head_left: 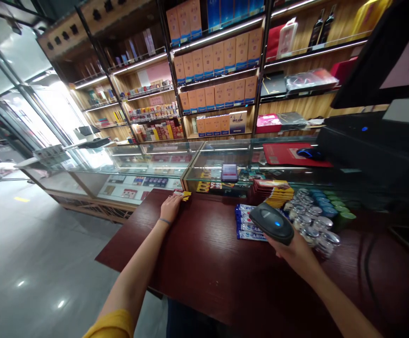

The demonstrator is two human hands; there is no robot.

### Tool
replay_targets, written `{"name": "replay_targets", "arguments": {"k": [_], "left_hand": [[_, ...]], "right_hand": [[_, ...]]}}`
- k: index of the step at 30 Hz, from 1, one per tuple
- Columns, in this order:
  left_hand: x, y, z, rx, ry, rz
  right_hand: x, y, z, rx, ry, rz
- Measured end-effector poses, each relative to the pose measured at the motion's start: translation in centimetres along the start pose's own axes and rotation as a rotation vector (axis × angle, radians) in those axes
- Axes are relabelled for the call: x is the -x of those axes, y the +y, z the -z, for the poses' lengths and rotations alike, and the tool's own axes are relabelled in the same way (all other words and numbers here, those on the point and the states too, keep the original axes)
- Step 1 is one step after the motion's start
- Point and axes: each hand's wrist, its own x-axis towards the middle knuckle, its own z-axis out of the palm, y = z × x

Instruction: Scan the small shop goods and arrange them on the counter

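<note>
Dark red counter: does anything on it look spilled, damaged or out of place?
Nothing stands out. On the counter the right hand holds a barcode scanner above blue packets lying flat. The left hand rests on a small yellow and red packet at the far edge. No spill or breakage shows.

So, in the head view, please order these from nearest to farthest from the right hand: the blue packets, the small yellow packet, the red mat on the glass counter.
1. Blue packets: beside the right hand.
2. Red mat: beyond, on glass.
3. Small yellow packet: far left, at the left hand.
</note>
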Motion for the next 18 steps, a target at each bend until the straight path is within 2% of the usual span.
{"name": "replay_targets", "arguments": {"k": [9,12,18], "left_hand": [[-1.5,-2.6,0.1,-0.219,-0.252,-0.105],[-2.1,-3.5,0.1,-0.297,-0.289,-0.108],[-3.1,-4.0,-0.2,-0.295,-0.301,-0.103]], "right_hand": [[-0.2,-0.1,0.1,-0.011,-0.01,0.046],[-0.2,-0.2,0.0,-0.003,-0.003,0.077],[-0.3,0.3,0.0,-0.008,0.005,0.104]]}}
